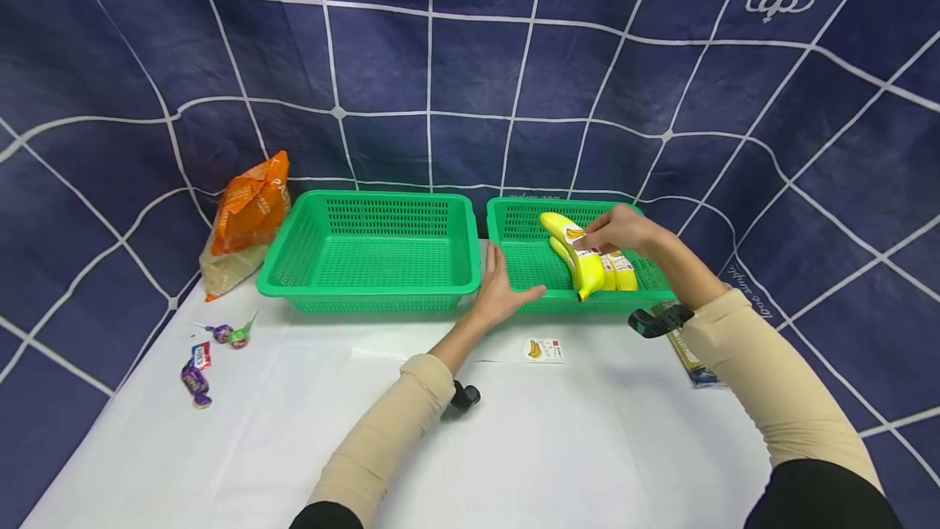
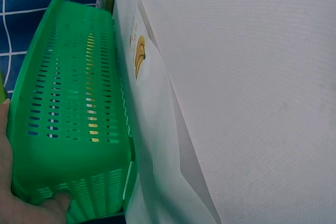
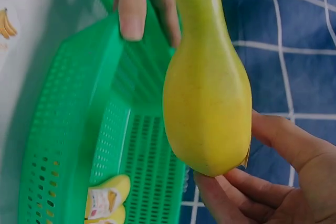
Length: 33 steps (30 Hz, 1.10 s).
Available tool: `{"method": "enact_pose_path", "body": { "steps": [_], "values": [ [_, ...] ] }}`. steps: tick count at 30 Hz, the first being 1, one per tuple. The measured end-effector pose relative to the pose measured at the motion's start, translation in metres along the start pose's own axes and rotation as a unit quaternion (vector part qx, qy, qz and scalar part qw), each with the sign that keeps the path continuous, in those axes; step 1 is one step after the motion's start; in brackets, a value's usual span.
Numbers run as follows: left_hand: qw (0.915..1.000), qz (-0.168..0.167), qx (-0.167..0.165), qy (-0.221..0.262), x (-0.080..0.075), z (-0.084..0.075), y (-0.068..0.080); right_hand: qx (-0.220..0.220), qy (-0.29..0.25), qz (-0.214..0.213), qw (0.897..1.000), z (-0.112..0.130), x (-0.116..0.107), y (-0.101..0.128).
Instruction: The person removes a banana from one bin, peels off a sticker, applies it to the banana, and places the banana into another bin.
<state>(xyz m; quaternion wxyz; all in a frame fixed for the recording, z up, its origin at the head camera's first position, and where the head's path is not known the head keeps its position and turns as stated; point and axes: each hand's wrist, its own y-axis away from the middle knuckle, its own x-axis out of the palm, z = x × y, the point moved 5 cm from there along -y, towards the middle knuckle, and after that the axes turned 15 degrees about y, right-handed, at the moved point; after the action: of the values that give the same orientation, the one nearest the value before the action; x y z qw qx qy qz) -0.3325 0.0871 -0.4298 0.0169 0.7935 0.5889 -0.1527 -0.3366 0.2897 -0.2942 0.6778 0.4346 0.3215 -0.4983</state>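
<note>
My right hand (image 1: 620,231) pinches a yellow banana (image 1: 590,274) with a banana-picture label, above the right green basket (image 1: 523,255). In the right wrist view the banana (image 3: 207,98) points its broad end at the thumb and fingertips. Other labelled bananas (image 1: 624,274) lie inside that basket, partly hidden behind the held one. My left hand (image 1: 498,292) grips the basket's left end at the front corner, thumb over the rim. The left wrist view shows that hand (image 2: 26,205) against the perforated basket wall (image 2: 73,161).
Another green basket (image 1: 382,264) stands to the left. Beside it leans an orange-topped bag (image 1: 253,211). Lollipops (image 1: 229,334) and purple-wrapped sweets (image 1: 194,380) lie at the left. In front is a white strip with a banana label (image 1: 543,350). A flat packet (image 1: 693,362) lies under the right forearm.
</note>
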Motion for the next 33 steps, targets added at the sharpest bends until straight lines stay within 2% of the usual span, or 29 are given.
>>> {"method": "enact_pose_path", "body": {
  "steps": [7,21,27,33],
  "values": [
    [1.0000,0.000,-0.004,-0.007,0.002,0.002,0.000,0.019,-0.018,0.015,1.000,-0.013,0.000,-0.034],
    [1.0000,0.001,-0.006,-0.002,0.002,0.002,-0.002,0.018,-0.033,0.033,0.999,-0.035,0.015,-0.095],
    [1.0000,0.001,-0.007,-0.003,0.001,0.003,-0.002,0.028,-0.028,0.053,0.998,-0.040,0.026,-0.109],
    [1.0000,0.002,-0.006,-0.005,0.001,0.003,-0.002,0.033,0.003,0.068,0.997,-0.045,0.036,-0.116]
  ]
}}
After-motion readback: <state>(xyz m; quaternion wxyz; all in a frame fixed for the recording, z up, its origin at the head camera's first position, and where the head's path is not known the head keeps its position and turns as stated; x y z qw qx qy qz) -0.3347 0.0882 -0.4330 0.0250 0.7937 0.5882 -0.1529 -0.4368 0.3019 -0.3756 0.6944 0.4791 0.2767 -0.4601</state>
